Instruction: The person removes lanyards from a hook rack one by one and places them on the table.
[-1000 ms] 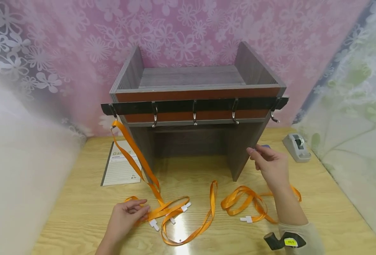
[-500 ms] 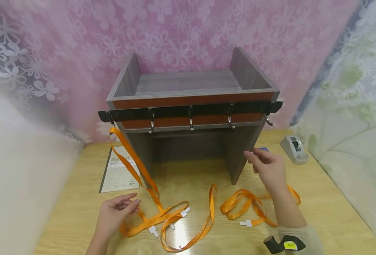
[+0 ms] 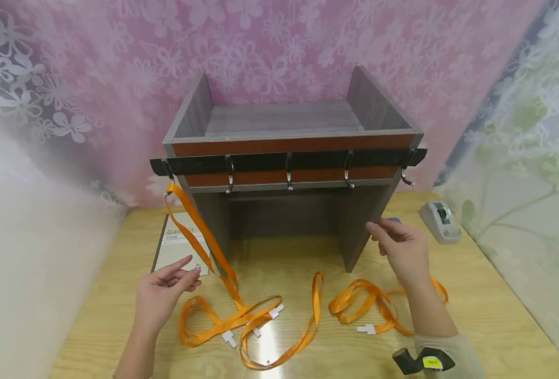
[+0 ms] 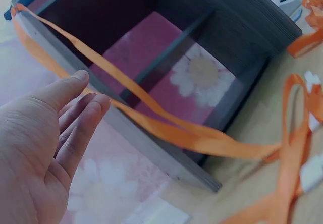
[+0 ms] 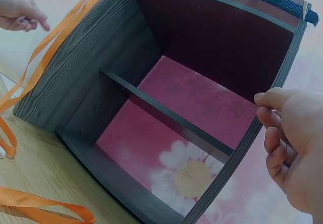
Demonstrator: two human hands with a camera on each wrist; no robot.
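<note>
An orange lanyard (image 3: pixel 206 230) hangs by its loop from the leftmost hook of a black hook rail (image 3: pixel 259 162). The rail runs across the front of a grey wooden shelf (image 3: pixel 279 142). My left hand (image 3: pixel 158 297) is raised left of that lanyard, fingers loosely bent and holding nothing. In the left wrist view its fingertips appear close to the strap (image 4: pixel 199 141); whether they touch cannot be told. On the other side, my right hand (image 3: pixel 405 251) pinches the front edge of the shelf's right side panel (image 5: pixel 237 156), thumb on the edge.
More orange lanyards with white clips lie on the table: a tangle (image 3: pixel 208 334) at left, a loop (image 3: pixel 315 310) in the middle and a coil (image 3: pixel 355 297) at right. A notebook (image 3: pixel 168 252) lies behind the left hand. A tape dispenser (image 3: pixel 440 221) stands far right.
My left hand has come away from the lanyards on the table, moving left and up to beside the hanging strap. The right hand stays on the shelf's panel.
</note>
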